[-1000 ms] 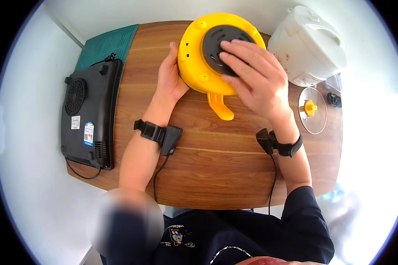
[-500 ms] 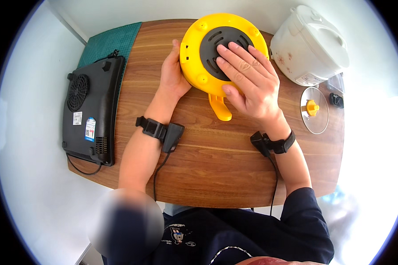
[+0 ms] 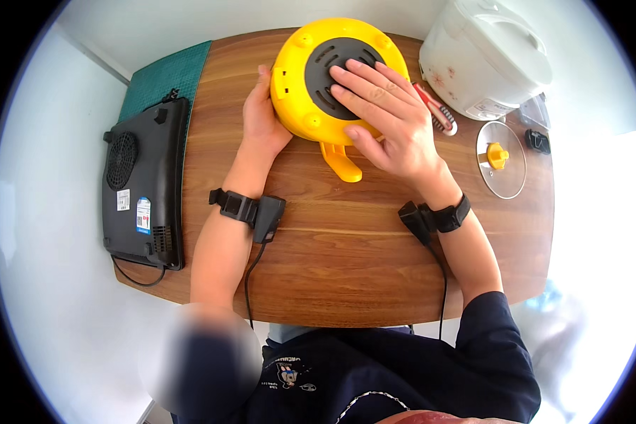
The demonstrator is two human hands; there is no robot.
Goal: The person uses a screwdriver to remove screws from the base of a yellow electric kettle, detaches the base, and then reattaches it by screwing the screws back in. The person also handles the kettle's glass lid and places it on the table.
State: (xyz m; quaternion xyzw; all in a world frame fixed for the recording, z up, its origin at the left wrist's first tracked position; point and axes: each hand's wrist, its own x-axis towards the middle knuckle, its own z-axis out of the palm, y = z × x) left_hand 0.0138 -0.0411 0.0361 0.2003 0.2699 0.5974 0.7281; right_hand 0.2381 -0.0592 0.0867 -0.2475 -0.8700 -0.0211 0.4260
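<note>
A round yellow electric pot [image 3: 295, 106] is upturned at the far middle of the table, its black slotted base [image 3: 318, 73] facing up. Its yellow handle [image 3: 342, 165] sticks out toward me. Along the pot's left side, my left hand [image 3: 264, 119] grips it, thumb up against the wall; the other fingers are hidden beneath. My right hand [image 3: 396, 120] lies flat across the base and the near right rim, fingers stretched out, covering part of the slots. A black strap with a small device sits on each wrist.
Right of the pot lies a red and white utility knife [image 3: 439, 113], beside a white rice cooker [image 3: 466, 60]. A glass lid with a yellow knob [image 3: 498, 155] and a small black object [image 3: 537, 141] are at right. An upturned black induction cooker [image 3: 143, 184] and green mat [image 3: 164, 79] occupy the left.
The pot and both hands appear slightly farther left, and the view has shifted a little. The utility knife, hidden before, now shows to the right of the pot.
</note>
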